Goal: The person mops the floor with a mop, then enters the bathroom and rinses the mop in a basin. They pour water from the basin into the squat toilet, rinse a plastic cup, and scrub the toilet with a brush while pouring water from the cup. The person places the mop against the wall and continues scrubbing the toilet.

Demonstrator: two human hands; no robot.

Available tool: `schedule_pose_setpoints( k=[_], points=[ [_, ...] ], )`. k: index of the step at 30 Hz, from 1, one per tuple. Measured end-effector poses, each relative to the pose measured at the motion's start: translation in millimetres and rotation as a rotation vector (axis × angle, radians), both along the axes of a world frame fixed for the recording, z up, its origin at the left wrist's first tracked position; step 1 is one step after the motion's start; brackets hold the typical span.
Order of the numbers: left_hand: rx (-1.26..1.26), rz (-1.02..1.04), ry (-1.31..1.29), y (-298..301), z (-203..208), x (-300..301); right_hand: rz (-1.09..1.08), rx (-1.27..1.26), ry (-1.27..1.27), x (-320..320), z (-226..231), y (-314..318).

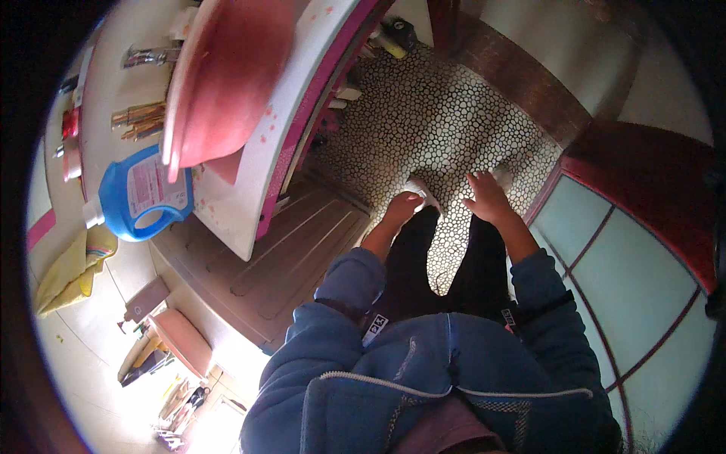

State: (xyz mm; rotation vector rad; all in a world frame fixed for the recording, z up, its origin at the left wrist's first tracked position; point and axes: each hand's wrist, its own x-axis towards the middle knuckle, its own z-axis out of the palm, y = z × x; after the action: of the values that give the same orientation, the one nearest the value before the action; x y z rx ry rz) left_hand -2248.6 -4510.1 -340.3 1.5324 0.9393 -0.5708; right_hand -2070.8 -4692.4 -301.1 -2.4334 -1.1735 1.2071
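Observation:
My left hand (pixel 402 209) is in front of me above the floor, its fingers curled in. Against its fingertips is a pale whitish shape (pixel 427 195); whether it is a cloth in my grip or part of a shoe below, I cannot tell. To its right, my right hand (pixel 488 198) is held out with the thumb and fingers apart and nothing in it. Behind this hand, partly covered, a light-coloured shoe or foot (pixel 502 178) shows on the pebble-patterned floor (pixel 454 106).
Left of me, a flower-dotted white counter (pixel 265 163) with a pink edge bears a large pink basin (pixel 227 83) and a blue jug (pixel 121 193). A brown ridged surface (pixel 295 250) adjoins it. On the right stands a cabinet (pixel 605 242) with pale panels and a red top.

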Motion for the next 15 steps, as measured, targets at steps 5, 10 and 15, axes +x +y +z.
schedule_pose_setpoints(
  k=[5, 10, 15],
  points=[
    [-0.132, 0.397, -0.155, 10, -38, 56, -0.098, 0.097, 0.262, 67, -55, 25],
    [-0.260, 0.373, 0.182, 49, -118, 136, -0.569, 0.211, 0.766, 131, -154, 64],
    [0.513, -0.674, 0.334, 101, -231, 178, 0.004, -0.001, -0.447, 153, -283, 107]
  ],
)
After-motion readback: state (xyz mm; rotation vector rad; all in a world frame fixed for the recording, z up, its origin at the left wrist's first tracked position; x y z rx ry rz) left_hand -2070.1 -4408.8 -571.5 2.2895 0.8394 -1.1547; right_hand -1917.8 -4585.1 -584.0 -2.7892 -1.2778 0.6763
